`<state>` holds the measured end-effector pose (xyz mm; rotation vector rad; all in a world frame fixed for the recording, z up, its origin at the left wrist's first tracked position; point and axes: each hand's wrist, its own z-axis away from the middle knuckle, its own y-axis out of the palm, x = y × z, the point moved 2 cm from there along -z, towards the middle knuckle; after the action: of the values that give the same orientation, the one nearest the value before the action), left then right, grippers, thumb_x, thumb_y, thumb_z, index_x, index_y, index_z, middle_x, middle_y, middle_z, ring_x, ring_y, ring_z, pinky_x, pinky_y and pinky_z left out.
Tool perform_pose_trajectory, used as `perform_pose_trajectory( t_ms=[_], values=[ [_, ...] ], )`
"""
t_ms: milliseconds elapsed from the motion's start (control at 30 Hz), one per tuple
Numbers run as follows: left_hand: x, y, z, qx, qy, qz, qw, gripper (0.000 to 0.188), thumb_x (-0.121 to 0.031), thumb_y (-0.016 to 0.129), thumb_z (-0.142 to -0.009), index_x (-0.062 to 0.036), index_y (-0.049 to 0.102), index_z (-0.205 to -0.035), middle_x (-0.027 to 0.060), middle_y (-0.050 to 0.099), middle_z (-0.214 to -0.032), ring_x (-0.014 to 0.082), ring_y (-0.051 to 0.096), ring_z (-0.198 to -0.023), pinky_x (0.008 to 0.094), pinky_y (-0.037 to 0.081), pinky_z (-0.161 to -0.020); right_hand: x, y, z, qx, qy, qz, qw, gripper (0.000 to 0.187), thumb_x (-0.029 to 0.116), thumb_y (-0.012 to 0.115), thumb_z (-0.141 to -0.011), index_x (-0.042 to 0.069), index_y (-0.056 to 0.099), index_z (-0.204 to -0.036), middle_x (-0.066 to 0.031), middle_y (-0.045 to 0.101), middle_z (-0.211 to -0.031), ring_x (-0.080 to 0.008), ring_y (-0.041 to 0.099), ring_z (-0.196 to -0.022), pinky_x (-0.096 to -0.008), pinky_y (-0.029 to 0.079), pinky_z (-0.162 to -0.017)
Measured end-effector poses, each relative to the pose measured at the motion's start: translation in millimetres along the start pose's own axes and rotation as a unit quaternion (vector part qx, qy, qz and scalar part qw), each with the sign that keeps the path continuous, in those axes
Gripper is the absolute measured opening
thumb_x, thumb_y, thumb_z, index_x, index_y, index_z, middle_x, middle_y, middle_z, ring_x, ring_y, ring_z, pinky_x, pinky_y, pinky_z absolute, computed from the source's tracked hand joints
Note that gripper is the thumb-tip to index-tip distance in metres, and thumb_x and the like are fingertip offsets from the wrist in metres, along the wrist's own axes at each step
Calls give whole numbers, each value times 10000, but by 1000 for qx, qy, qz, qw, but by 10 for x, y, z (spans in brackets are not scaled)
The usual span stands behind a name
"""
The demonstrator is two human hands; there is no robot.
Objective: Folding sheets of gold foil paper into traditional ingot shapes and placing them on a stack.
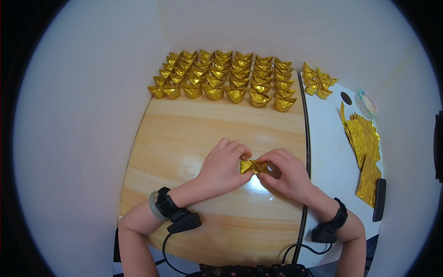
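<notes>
A small piece of folded gold foil paper [249, 165] is held just above the wooden table [184, 134], near its middle. My left hand [225, 162] pinches its left end between thumb and fingers. On the other end my right hand [285, 173] has thumb and forefinger closed in the same way. Creases cross the foil between the two hands, and its ends are partly covered by my fingers. Several rows of finished gold paper ingots [213, 93] stand upright along the far side of the table.
On the white table [325, 152] at the right lie a stack of flat gold foil sheets [364, 138] and a small heap of gold ingots [319, 82]. A round woven item [368, 103] and a black bar-shaped object [379, 199] sit at its right edge. White walls enclose the sides.
</notes>
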<state>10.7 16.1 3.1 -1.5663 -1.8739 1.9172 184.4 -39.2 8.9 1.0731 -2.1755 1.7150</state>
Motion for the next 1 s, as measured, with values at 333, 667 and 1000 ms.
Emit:
perform_pose_trajectory(
  t_ms=[333, 667, 1000],
  values=[
    [7, 32, -28, -20, -8, 32, 999, 151, -125, 664, -691, -68, 640, -829, 66, 580, -813, 249, 499, -838, 328, 432, -744, -33, -67, 48, -8, 10, -39, 999, 209, 90, 626, -667, 97, 562, -865, -46, 568, -915, -231, 577, -840, -330, 491, -665],
    [-25, 2, -33, -4, 0, 18, 1000, 166, -148, 685, -697, -76, 651, -843, 56, 581, -826, 235, 502, -822, 317, 437, -727, -58, -8, 82, 13, 21, -71, 997, 190, 107, 679, -724, 77, 610, -899, -65, 556, -846, -235, 584, -770, -323, 486, -636],
    [37, 39, -41, 27, 18, 102, 994, 150, -60, 701, -737, -53, 629, -868, 27, 599, -892, 186, 544, -891, 289, 446, -783, -76, 4, 36, 24, 64, -86, 994, 285, 111, 727, -732, 47, 532, -930, -71, 557, -801, -220, 592, -729, -299, 494, -666]
  ],
)
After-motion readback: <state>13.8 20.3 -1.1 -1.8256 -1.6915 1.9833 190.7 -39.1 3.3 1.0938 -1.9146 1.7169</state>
